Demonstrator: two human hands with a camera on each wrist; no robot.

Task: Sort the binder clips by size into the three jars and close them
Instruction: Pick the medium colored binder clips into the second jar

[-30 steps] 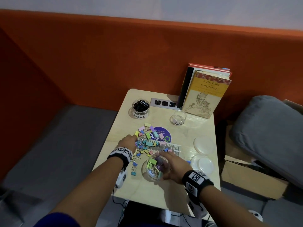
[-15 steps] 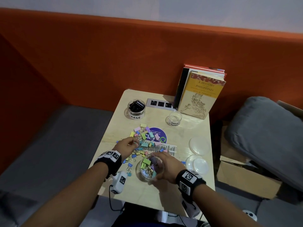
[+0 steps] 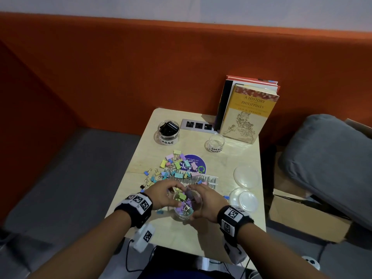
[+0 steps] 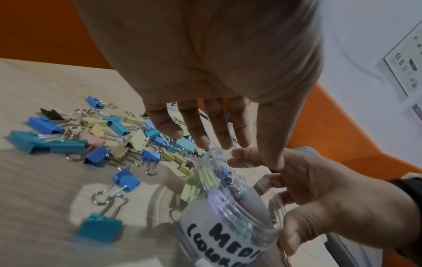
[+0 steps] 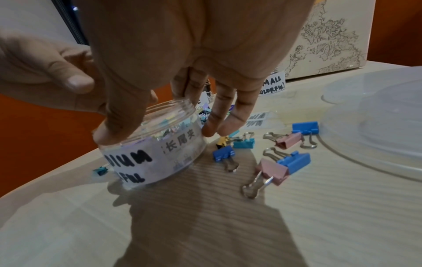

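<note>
The clear jar marked medium [image 3: 184, 210] stands at the table's near side, holding several pastel clips. My right hand [image 3: 198, 200] grips it, thumb on the near rim and fingers [image 5: 217, 124] down the far side. My left hand [image 4: 205, 137] hovers over the jar's mouth with straight fingers and nothing between them. A pile of coloured binder clips [image 3: 177, 168] lies just beyond. The jar marked large [image 3: 168, 130] holds black clips at the back left. The jar marked small [image 3: 216, 142] stands at the back and looks empty.
Two clear lids [image 3: 246, 176] [image 3: 244, 199] lie on the table's right side. A few loose clips [image 5: 283, 162] lie right of the medium jar. Books [image 3: 248, 111] lean at the back right beside a socket plate [image 3: 198, 125]. A cushion and a cardboard box sit right of the table.
My left hand has come from the pile of clips to just above the medium jar's mouth, and its fingers have straightened. My right hand has stayed on the jar.
</note>
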